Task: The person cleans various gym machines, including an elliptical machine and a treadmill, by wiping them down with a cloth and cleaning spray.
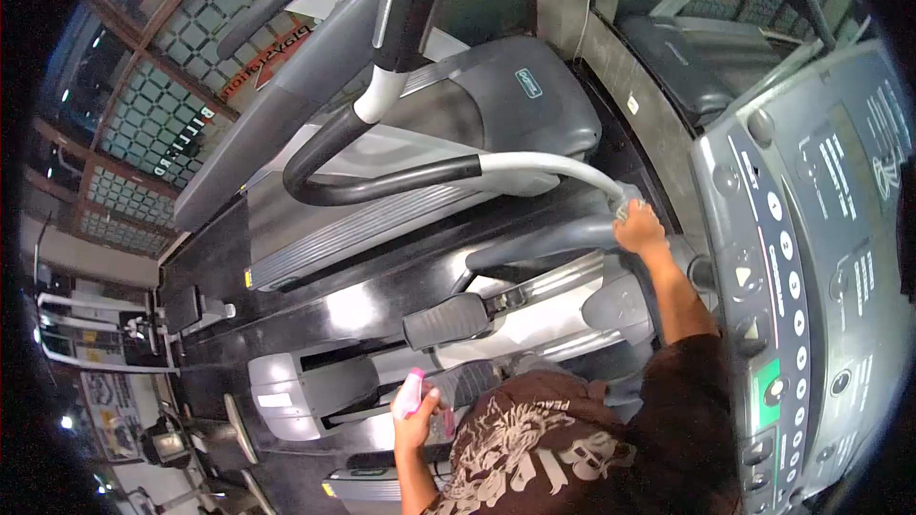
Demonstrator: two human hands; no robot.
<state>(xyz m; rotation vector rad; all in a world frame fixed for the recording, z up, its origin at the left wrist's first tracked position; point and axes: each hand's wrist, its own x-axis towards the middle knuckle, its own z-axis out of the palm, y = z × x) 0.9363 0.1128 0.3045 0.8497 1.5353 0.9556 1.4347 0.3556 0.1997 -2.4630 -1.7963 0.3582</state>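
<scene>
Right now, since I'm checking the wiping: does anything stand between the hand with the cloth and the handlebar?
Nothing visible does. The right hand presses the cloth straight onto the grey handlebar; the left hand holds the pink spray bottle well aside.

Viewing remotely, I note: the wearer has on a dark brown T-shirt [668, 439] with short sleeves. A large cream print [515, 448], swirling ornament with lettering I cannot read, covers the front. The right sleeve [701, 358] is plain brown and ends above the elbow; the forearm below it is uncovered. The left hand [413, 424] and right hand [641, 229] are both bare, the left forearm likewise.
</scene>
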